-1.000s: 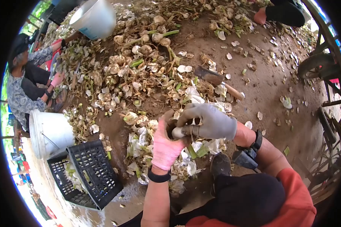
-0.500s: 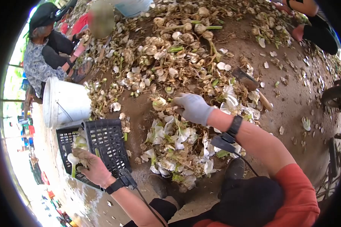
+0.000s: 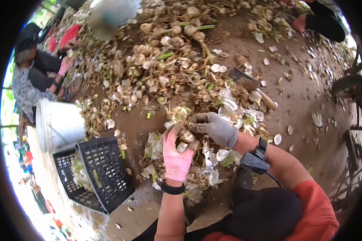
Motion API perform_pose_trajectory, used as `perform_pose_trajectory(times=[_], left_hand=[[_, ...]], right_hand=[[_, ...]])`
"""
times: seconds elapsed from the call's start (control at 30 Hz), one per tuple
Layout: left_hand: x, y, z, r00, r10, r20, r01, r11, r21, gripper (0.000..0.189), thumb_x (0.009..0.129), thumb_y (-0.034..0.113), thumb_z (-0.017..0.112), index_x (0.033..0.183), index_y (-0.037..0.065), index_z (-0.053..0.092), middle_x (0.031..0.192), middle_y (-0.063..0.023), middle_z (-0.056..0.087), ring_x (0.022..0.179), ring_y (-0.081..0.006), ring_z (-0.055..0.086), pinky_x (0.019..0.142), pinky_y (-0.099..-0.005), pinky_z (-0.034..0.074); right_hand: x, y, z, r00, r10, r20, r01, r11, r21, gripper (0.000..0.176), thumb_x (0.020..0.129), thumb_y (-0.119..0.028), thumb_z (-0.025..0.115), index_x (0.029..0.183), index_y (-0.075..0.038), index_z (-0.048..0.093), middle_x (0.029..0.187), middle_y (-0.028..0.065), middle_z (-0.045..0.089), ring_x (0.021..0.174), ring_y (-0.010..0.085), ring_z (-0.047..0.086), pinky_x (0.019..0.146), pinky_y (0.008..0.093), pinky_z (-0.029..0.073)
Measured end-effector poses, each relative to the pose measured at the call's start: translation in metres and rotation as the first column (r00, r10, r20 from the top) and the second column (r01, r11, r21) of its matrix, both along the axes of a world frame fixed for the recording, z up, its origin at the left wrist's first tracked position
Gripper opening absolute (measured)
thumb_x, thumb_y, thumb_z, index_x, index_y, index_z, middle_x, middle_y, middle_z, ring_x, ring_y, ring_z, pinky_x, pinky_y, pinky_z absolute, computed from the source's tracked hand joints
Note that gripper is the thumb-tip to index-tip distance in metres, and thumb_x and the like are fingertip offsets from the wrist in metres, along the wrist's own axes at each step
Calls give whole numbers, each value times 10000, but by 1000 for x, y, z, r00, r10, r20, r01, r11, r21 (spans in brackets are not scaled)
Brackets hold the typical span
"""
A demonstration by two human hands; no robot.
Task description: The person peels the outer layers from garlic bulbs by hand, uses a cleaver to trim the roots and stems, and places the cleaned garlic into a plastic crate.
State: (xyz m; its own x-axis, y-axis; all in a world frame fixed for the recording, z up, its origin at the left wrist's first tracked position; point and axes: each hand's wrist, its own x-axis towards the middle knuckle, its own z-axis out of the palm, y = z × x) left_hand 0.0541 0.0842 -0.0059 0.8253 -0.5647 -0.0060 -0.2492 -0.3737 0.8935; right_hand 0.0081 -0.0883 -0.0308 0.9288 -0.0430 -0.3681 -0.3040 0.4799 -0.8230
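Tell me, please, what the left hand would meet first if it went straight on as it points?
The bulb that the left hand cups; past it, probably the heap of bulbs.

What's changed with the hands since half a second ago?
The pink-gloved left hand came back from the black plastic crate to the middle, and the grey-gloved right hand drew in from the pile; both now grip a dirty brown bulb. The crate, white plastic bucket and wooden-handled cleaver stayed put.
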Motion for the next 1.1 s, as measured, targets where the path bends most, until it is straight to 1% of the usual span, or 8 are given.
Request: perform_pose_trajectory(times=[0.1, 0.3, 0.47, 0.53, 0.67, 0.83, 0.9, 1.1], left_hand=[[-14, -24, 13, 999, 13, -31, -13, 1000, -1, 637, 695, 127, 833, 1256, 2, 560, 1238, -94, 534, 1145, -215, 536, 1015, -338, 417], [-30, -45, 7, 992, -61, 114, 69, 995, -72, 566, 694, 96, 840, 1183, -8, 575, 1188, -81, 536, 1095, -201, 552, 972, -323, 449], [-29, -46, 8, 992, 25, -127, -54, 970, -236, 552, 673, 44, 830, 1164, 1, 580, 1135, -70, 590, 1058, -182, 566, 963, -321, 450], [-29, -43, 6, 992, 6, -125, -31, 978, -205, 577, 716, 95, 844, 1205, -8, 555, 1138, -62, 593, 1041, -157, 576, 948, -313, 467], [-30, -45, 12, 953, 23, -302, -106, 960, -260, 565, 726, 103, 838, 1201, -15, 555, 1109, -63, 614, 1007, -150, 591, 923, -298, 479], [-27, -45, 20, 907, -4, -421, -102, 968, -229, 552, 763, 117, 819, 1221, -23, 545, 1128, -78, 611, 1009, -151, 592, 902, -286, 488], [-25, -47, 26, 720, -11, -694, -241, 934, -265, 529, 786, 84, 791, 1245, -10, 546, 1143, -74, 596, 1010, -155, 575, 922, -313, 473], [-20, -43, 9, 308, -289, -906, -420, 813, -403, 430, 978, 300, 557, 1320, 44, 500, 1250, -108, 586, 1125, -252, 574, 1006, -397, 453]], right_hand=[[-23, -10, 14, 973, -159, -165, 205, 927, 315, 263, 943, -236, 646, 1061, -1, 652, 908, -15, 646, 815, 59, 569, 742, 239, 482], [-40, -26, 33, 990, -135, -37, 135, 991, -22, 349, 945, -294, 642, 1141, -7, 606, 982, -3, 626, 861, 65, 574, 765, 237, 497], [-52, -26, 34, 983, -168, -80, 174, 981, 88, 368, 957, -269, 622, 1209, -3, 586, 1012, 16, 634, 913, 86, 583, 811, 263, 500], [-55, -25, 32, 957, -143, 254, 234, 897, -375, 303, 960, -242, 613, 1113, 18, 641, 922, 23, 664, 863, 81, 585, 767, 259, 490], [-51, -26, 32, 976, -179, 122, 212, 912, -352, 266, 942, -195, 620, 1087, 24, 658, 919, 80, 674, 882, 142, 609, 777, 285, 488], [-50, -28, 37, 985, -145, 92, 171, 777, -605, 200, 901, -115, 630, 1040, 21, 677, 890, 173, 656, 838, 279, 629, 780, 340, 487], [-53, -28, 37, 983, -158, 94, 182, 763, -620, 193, 898, -102, 627, 1037, 23, 676, 883, 167, 658, 837, 265, 630, 769, 340, 487], [-52, -31, 38, 982, -180, -65, 135, 894, -428, 150, 897, -64, 615, 999, 34, 666, 828, 113, 660, 789, 167, 612, 714, 317, 486]])
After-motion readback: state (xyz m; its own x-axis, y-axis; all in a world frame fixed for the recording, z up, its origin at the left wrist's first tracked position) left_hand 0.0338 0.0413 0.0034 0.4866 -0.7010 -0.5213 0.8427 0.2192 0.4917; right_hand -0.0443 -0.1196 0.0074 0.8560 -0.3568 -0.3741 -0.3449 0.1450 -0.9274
